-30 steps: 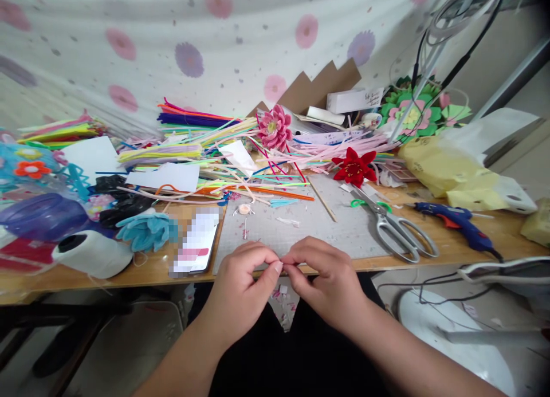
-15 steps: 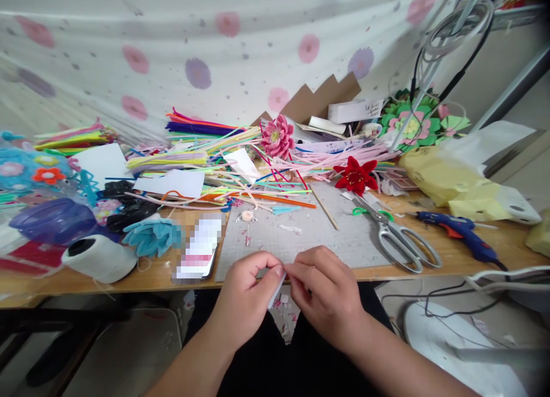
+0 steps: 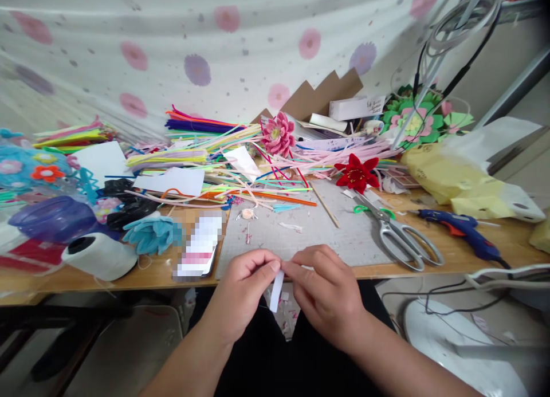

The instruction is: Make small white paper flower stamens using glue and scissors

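Observation:
A narrow white strip (image 3: 277, 293), paper-like, hangs down between my two hands just in front of the table's edge. Its top end is pinched between the thumb and forefinger of my left hand (image 3: 247, 288). The fingertips of my right hand (image 3: 324, 288) press together against the left ones at the same spot, closed over the strip's upper end. Whatever else lies between the fingertips is hidden. Beyond the hands is a grey cutting mat (image 3: 275, 242) with small scraps on it.
Scissors (image 3: 401, 236) and a blue glue gun (image 3: 462, 231) lie to the right, near a red flower (image 3: 357, 173). On the left are a white thread spool (image 3: 101, 256), a blue flower (image 3: 152, 235) and a blurred-out flat object (image 3: 200, 245). Pipe cleaners (image 3: 189, 156) heap up behind.
The white strip has turned so its flat face shows more and it hangs lower in view. Both hands stay together, with only a slight shift of the fingers.

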Demonstrator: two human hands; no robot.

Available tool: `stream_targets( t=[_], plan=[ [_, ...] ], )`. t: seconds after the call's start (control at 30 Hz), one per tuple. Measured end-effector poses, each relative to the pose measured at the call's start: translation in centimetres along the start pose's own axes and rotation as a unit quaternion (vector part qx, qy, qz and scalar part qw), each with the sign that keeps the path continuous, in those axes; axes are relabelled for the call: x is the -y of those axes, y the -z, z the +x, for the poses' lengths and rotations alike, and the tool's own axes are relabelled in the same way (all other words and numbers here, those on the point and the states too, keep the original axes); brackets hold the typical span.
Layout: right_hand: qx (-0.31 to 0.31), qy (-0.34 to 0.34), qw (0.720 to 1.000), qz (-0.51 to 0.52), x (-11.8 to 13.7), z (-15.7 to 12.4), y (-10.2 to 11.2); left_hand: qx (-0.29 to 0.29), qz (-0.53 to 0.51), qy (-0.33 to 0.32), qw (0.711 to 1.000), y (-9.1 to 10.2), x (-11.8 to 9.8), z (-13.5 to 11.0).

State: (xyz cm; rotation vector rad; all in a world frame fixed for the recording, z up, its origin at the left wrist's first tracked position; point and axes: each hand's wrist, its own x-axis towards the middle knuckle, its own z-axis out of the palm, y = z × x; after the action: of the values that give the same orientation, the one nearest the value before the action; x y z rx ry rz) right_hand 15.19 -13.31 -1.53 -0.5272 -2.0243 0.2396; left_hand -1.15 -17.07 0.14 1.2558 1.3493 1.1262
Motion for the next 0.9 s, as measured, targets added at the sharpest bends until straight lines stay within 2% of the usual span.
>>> stream_targets(
  t=[0.07,0.13,0.2,0.27,0.4,0.63,0.8,0.9],
  plan=[
    [0.003,-0.068,0.994,0.090,0.0,0.2,0.2,0.001,-0.003,-0.005,1.000,0.0,-0.1,0.0],
    [-0.001,-0.145,0.973,0.177,-0.1,0.5,0.4,-0.004,0.020,-0.011,1.000,0.0,-0.3,-0.1],
    [-0.013,-0.199,0.953,0.227,-0.2,0.8,0.5,-0.009,0.062,-0.020,0.998,0.0,-0.6,-0.3],
    [-0.021,-0.225,0.943,0.243,-0.3,1.0,0.5,-0.010,0.103,-0.036,0.994,0.0,-0.9,-0.3],
    [-0.013,-0.215,0.951,0.224,-0.1,1.2,0.4,-0.013,0.159,-0.081,0.984,-0.2,-1.4,-0.4],
    [-0.031,-0.161,0.979,0.119,0.1,1.3,0.1,-0.035,0.232,-0.146,0.961,-0.9,-1.5,-0.4],
    [-0.039,-0.156,0.982,0.096,0.2,1.1,0.0,-0.044,0.247,-0.201,0.947,-0.9,-1.2,-0.6],
    [-0.037,-0.135,0.986,0.090,0.2,1.0,-0.1,-0.041,0.236,-0.201,0.950,-0.7,-1.2,-0.6]
  ],
)
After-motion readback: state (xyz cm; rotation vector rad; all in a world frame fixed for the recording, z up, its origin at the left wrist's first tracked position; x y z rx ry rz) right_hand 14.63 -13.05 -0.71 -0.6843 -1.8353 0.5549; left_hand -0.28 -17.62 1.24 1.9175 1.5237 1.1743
